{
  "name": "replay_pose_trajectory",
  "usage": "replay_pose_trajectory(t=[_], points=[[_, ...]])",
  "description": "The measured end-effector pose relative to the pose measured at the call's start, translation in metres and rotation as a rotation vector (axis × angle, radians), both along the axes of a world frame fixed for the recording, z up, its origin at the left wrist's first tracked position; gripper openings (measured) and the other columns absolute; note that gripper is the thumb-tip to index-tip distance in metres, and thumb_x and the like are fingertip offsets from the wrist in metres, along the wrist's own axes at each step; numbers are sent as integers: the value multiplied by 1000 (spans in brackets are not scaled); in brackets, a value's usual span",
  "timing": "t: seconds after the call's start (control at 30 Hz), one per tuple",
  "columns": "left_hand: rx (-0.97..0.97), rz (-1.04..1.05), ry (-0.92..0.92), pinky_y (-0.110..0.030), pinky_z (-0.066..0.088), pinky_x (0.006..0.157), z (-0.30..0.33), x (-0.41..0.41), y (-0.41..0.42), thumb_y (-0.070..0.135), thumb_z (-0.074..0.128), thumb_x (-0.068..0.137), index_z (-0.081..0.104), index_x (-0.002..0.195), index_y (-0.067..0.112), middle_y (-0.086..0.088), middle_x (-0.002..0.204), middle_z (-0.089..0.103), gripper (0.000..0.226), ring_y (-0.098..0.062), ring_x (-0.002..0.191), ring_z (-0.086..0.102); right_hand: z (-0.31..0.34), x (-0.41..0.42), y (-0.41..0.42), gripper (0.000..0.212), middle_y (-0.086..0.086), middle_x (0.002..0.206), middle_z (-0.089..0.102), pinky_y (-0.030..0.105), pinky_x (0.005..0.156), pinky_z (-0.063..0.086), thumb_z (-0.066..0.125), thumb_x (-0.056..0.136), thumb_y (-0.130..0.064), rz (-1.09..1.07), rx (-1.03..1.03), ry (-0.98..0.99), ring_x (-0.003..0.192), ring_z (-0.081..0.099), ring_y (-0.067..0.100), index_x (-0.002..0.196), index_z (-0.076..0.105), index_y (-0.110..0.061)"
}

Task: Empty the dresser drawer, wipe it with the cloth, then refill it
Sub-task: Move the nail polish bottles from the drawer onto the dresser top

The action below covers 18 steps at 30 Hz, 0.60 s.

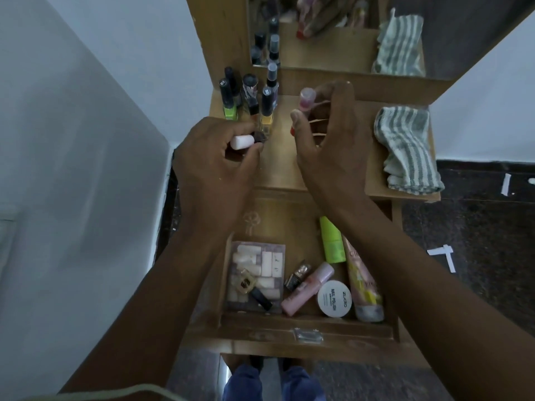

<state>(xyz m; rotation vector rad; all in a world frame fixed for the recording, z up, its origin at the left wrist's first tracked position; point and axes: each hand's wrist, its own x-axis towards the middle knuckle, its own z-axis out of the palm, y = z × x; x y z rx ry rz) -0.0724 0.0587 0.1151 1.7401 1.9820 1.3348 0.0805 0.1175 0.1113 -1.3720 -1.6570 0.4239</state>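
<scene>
My left grip (220, 157) pinches a white-capped bottle (246, 141); my right grip (327, 134) curls round small pink bottles (305, 98) over the worktop (278, 169). Nail polish bottles (249, 96) crowd behind. The striped cloth (405, 149) lies right; the open drawer (289, 328) below holds cosmetics.

Both forearms outstretched, left hand (214, 157) fisted, right hand (327, 134) clawed (fingers spread, both grasping).

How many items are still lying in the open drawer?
7 visible: palette box, black-capped bottle on it, glitter bottle, pink bottle, white jar, green bottle, pink tube. The arms may hide more.
</scene>
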Motion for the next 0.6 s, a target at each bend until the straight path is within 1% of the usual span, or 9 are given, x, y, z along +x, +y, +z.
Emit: replay_pose_trajectory(t=[0.1,0.3,0.33,0.47,0.6], points=[[-13,24,23,-37,59,89,-2,-6,14,23,78,91,81,108,11,-4,103,78,20,-16,95,70,-6,-6,19,22,-7,94,69,36,67,59,65,95,-22,9,15,0,80,69,5,111,55,-10],[-20,40,28,-25,56,89,-6,-11,29,21,76,93,79,108,11,-4,104,78,19,-14,96,70,-12,-14,44,19,-6,95,69,37,70,58,64,93,-17,10,25,12,82,68,8,107,57,-7],[-20,39,29,-26,57,89,-6,-12,29,20,77,92,79,108,11,-4,103,78,19,-14,95,70,-13,-15,46,18,-6,94,68,37,69,58,64,92,-15,9,25,11,82,68,9,107,57,-7],[-20,33,52,-38,60,87,-12,-13,28,16,76,92,78,106,9,-6,100,78,16,-18,93,71,-17,-17,51,17,-7,94,70,34,69,58,66,91,-13,0,29,1,81,68,6,105,58,-6],[-39,18,82,-35,57,84,-16,-15,27,19,76,93,79,103,10,-6,98,77,14,-19,92,70,-22,-21,51,18,-8,93,70,32,70,58,68,91,-14,-14,31,-10,80,69,5,104,59,-7]])
